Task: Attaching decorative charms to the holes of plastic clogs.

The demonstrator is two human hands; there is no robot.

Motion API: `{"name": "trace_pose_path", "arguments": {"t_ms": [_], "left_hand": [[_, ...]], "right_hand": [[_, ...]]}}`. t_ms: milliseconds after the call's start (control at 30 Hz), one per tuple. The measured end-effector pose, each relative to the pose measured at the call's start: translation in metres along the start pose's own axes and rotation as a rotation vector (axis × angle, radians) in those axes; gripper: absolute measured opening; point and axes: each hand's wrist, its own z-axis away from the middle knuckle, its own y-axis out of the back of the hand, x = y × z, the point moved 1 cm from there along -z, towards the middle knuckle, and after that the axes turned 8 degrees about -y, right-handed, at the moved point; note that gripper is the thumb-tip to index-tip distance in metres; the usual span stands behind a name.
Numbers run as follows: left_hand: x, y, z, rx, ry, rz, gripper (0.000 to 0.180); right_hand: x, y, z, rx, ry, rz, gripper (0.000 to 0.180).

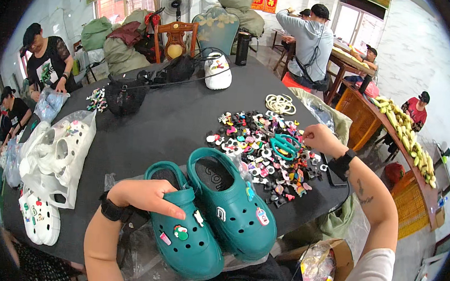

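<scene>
Teal clogs [235, 212], smooth, round-toed, perforated | left hand [148, 195] clasping one | right hand [323, 139] beside charms [266, 167], grip unclear

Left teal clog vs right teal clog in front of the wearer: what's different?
Hold: the left hand grips the left clog; neither hand touches the right clog.
Charms: the left clog carries a green-and-white character charm; the right clog has a blue charm near its opening.
Opening: the left clog's is partly hidden by the hand; the right clog's shows its dark insole.
Shared: teal, round holes, toes toward the wearer.
</scene>
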Motion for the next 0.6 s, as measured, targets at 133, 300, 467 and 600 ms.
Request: {"name": "trace_pose_path", "arguments": {"t_ms": [133,300,467,600], "left_hand": [[0.002,0.000,0.001,0.005,-0.009,-0.001,0.042],[0.003,-0.001,0.000,-0.005,-0.047,0.023,0.042],[0.003,-0.001,0.001,0.009,-0.020,-0.016,0.043],[0.006,-0.003,0.001,0.016,-0.056,0.022,0.042]], "right_hand": [[-0.011,-0.012,-0.017,0.019,0.157,-0.122,0.025],[-0.048,-0.048,-0.062,-0.116,0.567,0.000,0.031],[-0.049,-0.065,-0.114,-0.122,0.125,0.057,0.037],[-0.036,-0.071,-0.139,-0.200,0.129,0.078,0.033]]}}
